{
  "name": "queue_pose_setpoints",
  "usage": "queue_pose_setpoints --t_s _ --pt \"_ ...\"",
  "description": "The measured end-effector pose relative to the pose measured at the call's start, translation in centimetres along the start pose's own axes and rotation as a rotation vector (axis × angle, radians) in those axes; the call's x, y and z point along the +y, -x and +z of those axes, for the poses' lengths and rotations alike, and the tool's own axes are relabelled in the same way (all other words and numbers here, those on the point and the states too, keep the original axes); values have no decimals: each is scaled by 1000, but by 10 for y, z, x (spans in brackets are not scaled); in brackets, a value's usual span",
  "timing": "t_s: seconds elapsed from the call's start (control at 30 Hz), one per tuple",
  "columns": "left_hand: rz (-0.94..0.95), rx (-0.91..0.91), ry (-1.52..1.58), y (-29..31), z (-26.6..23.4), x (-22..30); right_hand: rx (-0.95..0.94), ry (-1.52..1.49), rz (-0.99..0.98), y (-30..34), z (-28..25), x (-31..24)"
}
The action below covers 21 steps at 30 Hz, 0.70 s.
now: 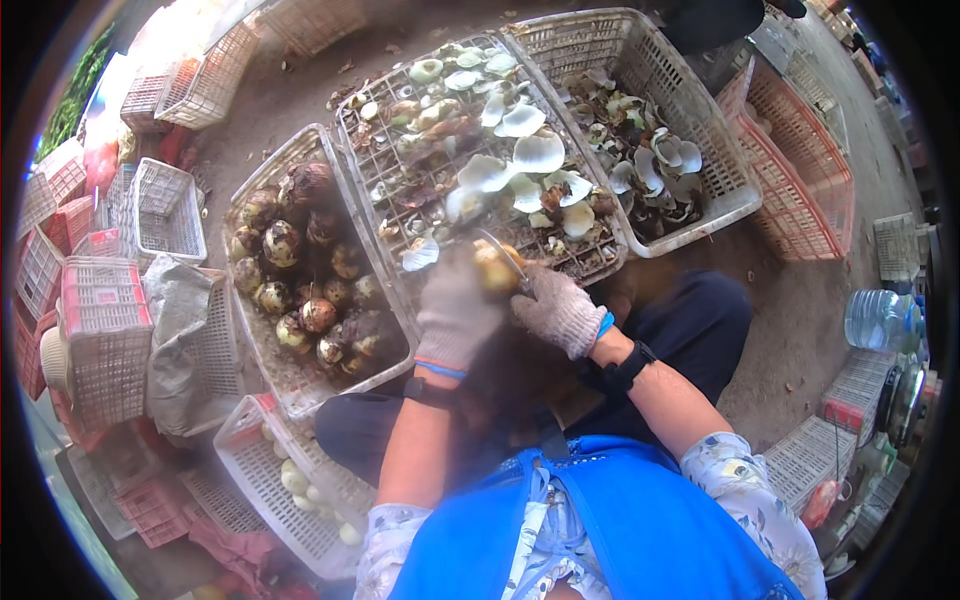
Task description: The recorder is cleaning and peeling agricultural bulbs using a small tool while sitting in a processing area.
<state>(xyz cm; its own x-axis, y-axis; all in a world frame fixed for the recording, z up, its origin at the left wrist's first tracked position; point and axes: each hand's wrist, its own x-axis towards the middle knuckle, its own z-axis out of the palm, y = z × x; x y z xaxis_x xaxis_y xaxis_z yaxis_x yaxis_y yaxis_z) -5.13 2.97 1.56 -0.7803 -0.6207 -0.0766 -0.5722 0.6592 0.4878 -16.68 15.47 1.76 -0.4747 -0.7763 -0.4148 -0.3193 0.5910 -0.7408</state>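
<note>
Over the near edge of an upturned crate, my left hand, in a pale knit glove, is closed round a yellowish-brown round bulb. My right hand, gloved too, grips a curved knife whose thin blade lies against the bulb. Cup-shaped white peelings and brown scraps lie across the grid of the crate just beyond my hands. To the left, a crate holds several unpeeled bulbs with patchy brown and green skins. Motion blurs my left hand and the bulb.
A deep crate of peelings stands at the far right, with a pink crate beside it. Near my left leg, another crate holds white peeled bulbs. Stacked crates line the left. A water jug is at right.
</note>
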Motion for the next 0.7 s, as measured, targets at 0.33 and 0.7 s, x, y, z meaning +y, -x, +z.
queue_pose_setpoints --t_s 0.33,0.7 --pt "-41 -17 175 -14 -26 7 43 12 50 19 25 28" --pt "-383 -221 909 -23 -32 -22 -71 74 181 29 49 19"
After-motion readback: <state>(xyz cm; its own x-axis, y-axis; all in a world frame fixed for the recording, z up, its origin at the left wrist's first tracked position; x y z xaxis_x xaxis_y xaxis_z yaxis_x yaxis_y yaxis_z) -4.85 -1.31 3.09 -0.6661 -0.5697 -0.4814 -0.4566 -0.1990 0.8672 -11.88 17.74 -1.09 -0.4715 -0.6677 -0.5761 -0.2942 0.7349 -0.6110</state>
